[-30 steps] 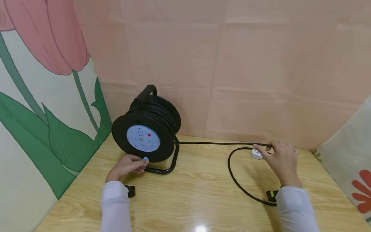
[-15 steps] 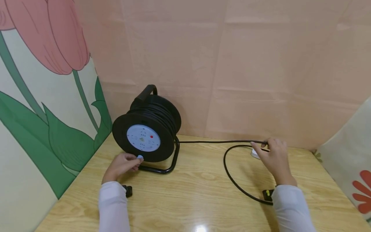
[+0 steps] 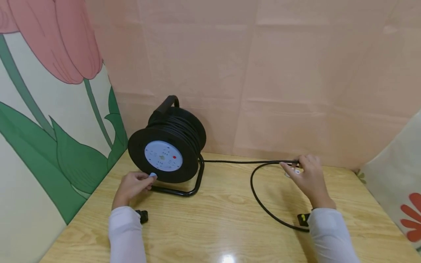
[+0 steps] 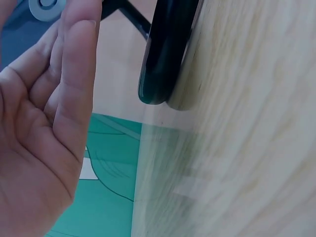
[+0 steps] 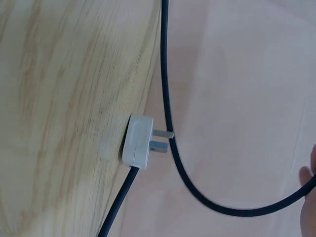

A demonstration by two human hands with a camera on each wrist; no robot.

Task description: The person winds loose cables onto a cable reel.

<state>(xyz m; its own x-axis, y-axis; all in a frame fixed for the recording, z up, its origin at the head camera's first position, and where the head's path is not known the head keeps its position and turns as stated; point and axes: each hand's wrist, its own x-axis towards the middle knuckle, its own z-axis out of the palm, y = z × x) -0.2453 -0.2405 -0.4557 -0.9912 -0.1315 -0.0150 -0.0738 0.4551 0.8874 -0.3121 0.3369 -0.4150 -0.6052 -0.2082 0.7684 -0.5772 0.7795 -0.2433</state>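
A black cable reel (image 3: pixel 139 148) with a pale blue socket face stands at the back left. My left hand (image 3: pixel 131 185) pinches the small light-blue knob (image 3: pixel 152 175) at the lower rim of its disc. In the left wrist view the palm and fingers (image 4: pixel 74 84) show beside the black tube frame (image 4: pixel 163 59). From the reel, a black cable (image 3: pixel 243 162) runs right, held between thumb and fingers of my right hand (image 3: pixel 309 179). Beyond that hand the cable loops back over the table. In the right wrist view, its white plug (image 5: pixel 138 142) lies with the prongs beside the cable.
The wooden table (image 3: pixel 210 219) meets a pink covered wall (image 3: pixel 263 73) behind the reel. On the left rises a panel with a tulip print (image 3: pixel 75 146). Black wrist-worn devices (image 3: pixel 142 216) sit at both cuffs.
The reel's disc has turned clockwise: the knob and my left hand moved left, the red dot right and down. My right hand shifted left with the cable, hiding more of the plug.
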